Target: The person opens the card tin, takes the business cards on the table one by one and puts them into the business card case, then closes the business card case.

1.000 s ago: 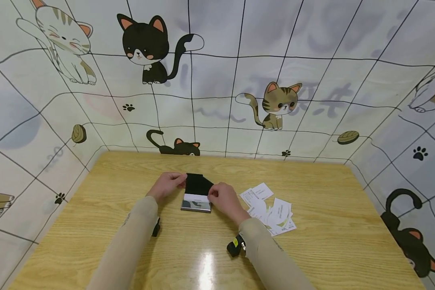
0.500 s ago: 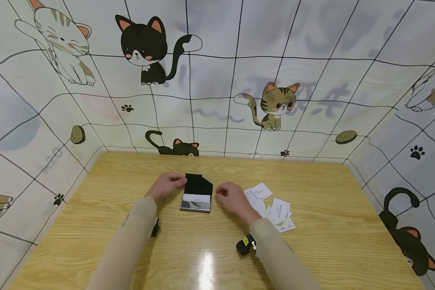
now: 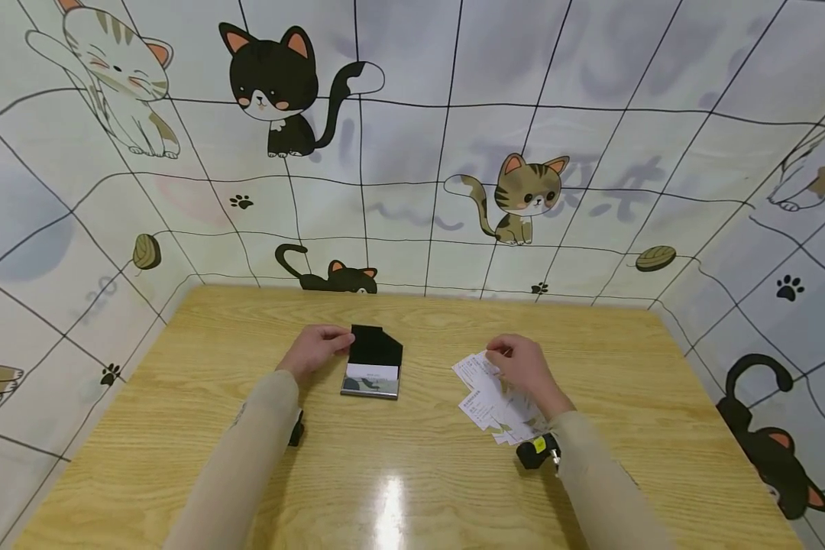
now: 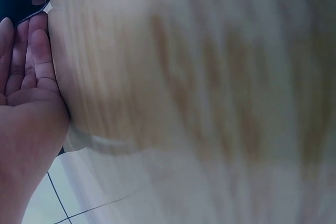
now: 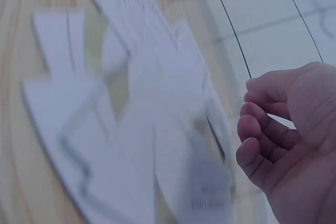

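The business card case (image 3: 371, 384) lies on the table with its black lid (image 3: 374, 347) swung up and white cards (image 3: 373, 372) showing in its metal tray. At the lid's left edge, my left hand (image 3: 314, 351) pinches it between thumb and fingers; the left wrist view catches those fingers (image 4: 37, 51) against the dark lid. My right hand (image 3: 525, 365) hovers over the far right side of a loose spread of business cards (image 3: 481, 405). Its fingers (image 5: 251, 153) are loosely bent with nothing between them, beside the cards (image 5: 121, 129) in the right wrist view.
The wooden table (image 3: 247, 473) meets a cat-patterned cloth wall (image 3: 412, 153) at its back and sides. A black wrist camera (image 3: 535, 452) hangs under the right sleeve, close to the nearest cards. Another black device (image 3: 296, 429) shows at the left sleeve.
My right hand has let go at the case's right side and moved right, over the loose cards. My left hand stays at the lid.
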A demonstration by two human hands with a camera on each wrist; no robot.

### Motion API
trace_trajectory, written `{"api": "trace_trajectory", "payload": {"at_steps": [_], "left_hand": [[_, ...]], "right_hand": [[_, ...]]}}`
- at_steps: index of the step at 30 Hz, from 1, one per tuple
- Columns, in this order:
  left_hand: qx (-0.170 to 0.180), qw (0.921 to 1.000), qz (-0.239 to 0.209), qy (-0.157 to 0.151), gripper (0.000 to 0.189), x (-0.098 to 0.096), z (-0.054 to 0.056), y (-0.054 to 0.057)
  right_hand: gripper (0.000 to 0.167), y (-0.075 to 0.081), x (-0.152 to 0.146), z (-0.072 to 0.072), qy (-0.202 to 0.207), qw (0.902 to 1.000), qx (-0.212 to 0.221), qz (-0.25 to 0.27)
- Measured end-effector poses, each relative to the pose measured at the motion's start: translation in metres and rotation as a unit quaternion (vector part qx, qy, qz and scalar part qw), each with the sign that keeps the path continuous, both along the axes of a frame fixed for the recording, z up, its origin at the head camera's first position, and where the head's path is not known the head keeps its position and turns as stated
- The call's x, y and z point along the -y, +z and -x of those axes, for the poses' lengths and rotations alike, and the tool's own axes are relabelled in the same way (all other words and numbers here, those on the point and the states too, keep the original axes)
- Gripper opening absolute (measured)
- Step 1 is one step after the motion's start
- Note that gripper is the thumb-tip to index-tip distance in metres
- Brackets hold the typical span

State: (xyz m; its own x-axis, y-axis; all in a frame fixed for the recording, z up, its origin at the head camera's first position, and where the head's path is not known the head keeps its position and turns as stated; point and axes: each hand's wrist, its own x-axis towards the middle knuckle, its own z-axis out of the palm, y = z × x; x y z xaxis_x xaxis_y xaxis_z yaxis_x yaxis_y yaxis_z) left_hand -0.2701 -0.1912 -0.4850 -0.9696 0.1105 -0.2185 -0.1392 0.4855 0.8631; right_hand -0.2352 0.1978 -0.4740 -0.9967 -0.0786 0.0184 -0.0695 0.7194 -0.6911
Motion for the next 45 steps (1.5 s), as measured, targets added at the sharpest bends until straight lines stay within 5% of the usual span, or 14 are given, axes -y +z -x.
{"api": "trace_trajectory", "payload": {"at_steps": [6, 19, 30, 45], "left_hand": [[-0.003, 0.9999, -0.005, 0.011, 0.033, 0.000, 0.000, -0.001], [-0.015, 0.9998, 0.013, 0.003, 0.033, 0.006, 0.001, -0.008], [0.002, 0.9997, -0.012, 0.022, 0.034, 0.003, 0.000, -0.009], [0.011, 0.9998, -0.013, 0.009, 0.035, 0.003, 0.002, -0.004]], "right_hand": [[0.015, -0.001, -0.038, -0.004, -0.012, 0.9996, 0.025, -0.011], [0.033, 0.004, -0.061, -0.007, 0.103, 0.9885, 0.083, -0.073], [0.023, 0.007, -0.057, -0.009, 0.086, 0.9862, 0.102, -0.099], [0.011, 0.016, -0.063, -0.011, 0.066, 0.9889, 0.097, -0.092]]}}
